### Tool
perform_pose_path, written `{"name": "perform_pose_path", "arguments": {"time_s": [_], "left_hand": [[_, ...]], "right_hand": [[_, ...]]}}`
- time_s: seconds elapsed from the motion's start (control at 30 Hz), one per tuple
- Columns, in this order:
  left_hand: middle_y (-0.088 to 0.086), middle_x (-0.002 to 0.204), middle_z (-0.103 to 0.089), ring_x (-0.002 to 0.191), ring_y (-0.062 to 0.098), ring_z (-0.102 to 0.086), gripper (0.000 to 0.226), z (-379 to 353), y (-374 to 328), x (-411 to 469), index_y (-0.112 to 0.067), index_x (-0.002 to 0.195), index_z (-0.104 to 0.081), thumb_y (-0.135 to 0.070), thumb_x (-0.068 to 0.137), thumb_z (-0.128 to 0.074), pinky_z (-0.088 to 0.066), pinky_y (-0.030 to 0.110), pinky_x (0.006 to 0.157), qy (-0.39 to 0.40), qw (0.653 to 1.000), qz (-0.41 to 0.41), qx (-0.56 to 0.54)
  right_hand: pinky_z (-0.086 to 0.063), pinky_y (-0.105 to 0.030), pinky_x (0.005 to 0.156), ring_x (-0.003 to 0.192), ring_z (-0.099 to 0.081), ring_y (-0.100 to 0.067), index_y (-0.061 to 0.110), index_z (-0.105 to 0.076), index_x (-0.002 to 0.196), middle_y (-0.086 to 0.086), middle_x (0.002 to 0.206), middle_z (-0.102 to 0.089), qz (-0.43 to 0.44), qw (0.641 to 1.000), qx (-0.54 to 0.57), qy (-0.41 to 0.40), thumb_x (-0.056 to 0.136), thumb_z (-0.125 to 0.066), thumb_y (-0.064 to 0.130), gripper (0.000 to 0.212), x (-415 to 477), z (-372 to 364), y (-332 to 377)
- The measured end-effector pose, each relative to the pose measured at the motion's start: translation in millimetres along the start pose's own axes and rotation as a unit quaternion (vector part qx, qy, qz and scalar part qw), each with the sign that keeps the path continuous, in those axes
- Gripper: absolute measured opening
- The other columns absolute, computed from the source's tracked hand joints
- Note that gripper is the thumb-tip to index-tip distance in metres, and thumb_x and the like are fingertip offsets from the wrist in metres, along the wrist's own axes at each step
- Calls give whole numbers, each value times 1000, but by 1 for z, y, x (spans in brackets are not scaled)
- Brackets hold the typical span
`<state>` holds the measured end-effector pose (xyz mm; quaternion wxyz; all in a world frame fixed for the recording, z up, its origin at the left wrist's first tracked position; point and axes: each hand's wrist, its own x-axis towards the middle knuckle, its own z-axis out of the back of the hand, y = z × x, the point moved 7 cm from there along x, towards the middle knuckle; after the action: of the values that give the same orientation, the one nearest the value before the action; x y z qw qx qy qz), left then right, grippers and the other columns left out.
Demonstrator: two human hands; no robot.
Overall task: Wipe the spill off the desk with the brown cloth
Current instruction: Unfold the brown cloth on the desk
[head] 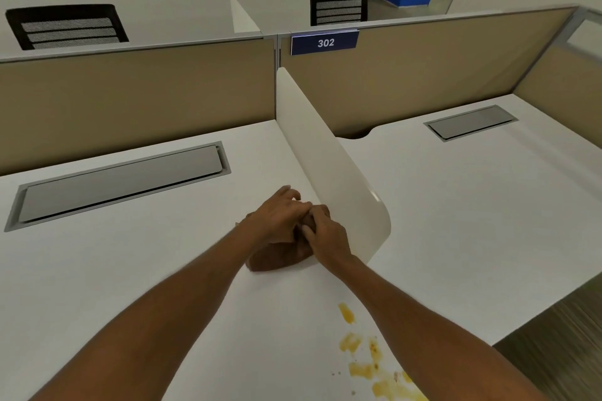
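Note:
The brown cloth lies bunched on the white desk, close to the curved white divider. My left hand rests on top of the cloth, fingers curled over it. My right hand grips the cloth's right side, beside the left hand. A yellow-orange spill spreads in patches near the desk's front edge, well nearer to me than the cloth and partly hidden under my right forearm.
A grey cable hatch is set into the desk at the left back. Tan partition panels close off the back. A second desk with its own hatch lies right of the divider. Floor shows at the lower right.

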<state>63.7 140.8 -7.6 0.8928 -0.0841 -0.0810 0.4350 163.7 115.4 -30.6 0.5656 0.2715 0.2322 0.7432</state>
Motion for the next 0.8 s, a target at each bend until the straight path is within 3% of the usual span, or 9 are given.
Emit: {"name": "perform_pose_path", "arguments": {"time_s": [0.07,0.2,0.27,0.37,0.47,0.57,0.7,0.8], "left_hand": [[-3,83,-68,100,24,-49,19,10,-1,-2,-23,89,-64,-28,73,-73,-37,26,74,-5,1000,-9,-2],[0,83,-66,91,20,-53,12,14,-5,-15,-20,88,-63,-20,78,-69,-43,32,63,36,995,21,-92],[-3,74,-64,72,19,-56,12,19,-4,-23,-21,79,-59,-11,75,-65,-39,30,58,30,989,61,-134],[-11,59,-53,59,15,-50,21,34,-3,-32,-26,67,-47,-10,73,-59,-32,27,52,2,984,106,-143],[-3,60,-54,59,21,-51,17,46,-5,-36,-18,67,-45,-11,74,-59,-34,30,53,-9,983,120,-137],[0,64,-56,62,20,-54,29,61,-5,-42,-22,68,-44,-7,74,-67,-39,33,54,-29,974,141,-173],[-10,76,-63,72,8,-58,34,83,2,-61,-27,79,-53,-18,68,-85,-43,24,62,-59,959,184,-207],[-12,81,-67,78,4,-60,31,91,-3,-78,-27,84,-62,-22,66,-86,-46,24,67,-71,953,202,-216]], "right_hand": [[-48,-24,75,89,-64,-25,13,-55,118,-8,107,-66,4,998,49,27,92,-59,23,28,-1,0,-1],[-53,-25,78,93,-63,-18,32,-54,108,-2,109,-62,-77,978,181,70,67,-83,28,50,4,0,-14],[-49,-17,80,101,-61,-15,34,-59,105,4,112,-62,-51,979,157,116,54,-90,25,60,8,1,-18],[-40,-14,87,111,-48,-5,24,-67,113,6,121,-64,64,983,39,168,53,-90,17,65,9,0,-12],[-52,-25,78,95,-61,-10,21,-70,108,-1,110,-71,60,986,30,152,67,-78,2,45,13,5,-9],[-44,-34,59,65,-58,-24,16,-63,77,-8,75,-68,31,992,7,124,78,-61,1,15,18,19,-5],[-49,-37,60,67,-61,-25,16,-64,82,-6,73,-68,21,993,9,113,85,-63,24,8,12,45,8],[-53,-40,65,70,-62,-21,20,-67,86,-2,77,-70,54,991,-20,124,86,-62,28,9,-4,66,25]]}}
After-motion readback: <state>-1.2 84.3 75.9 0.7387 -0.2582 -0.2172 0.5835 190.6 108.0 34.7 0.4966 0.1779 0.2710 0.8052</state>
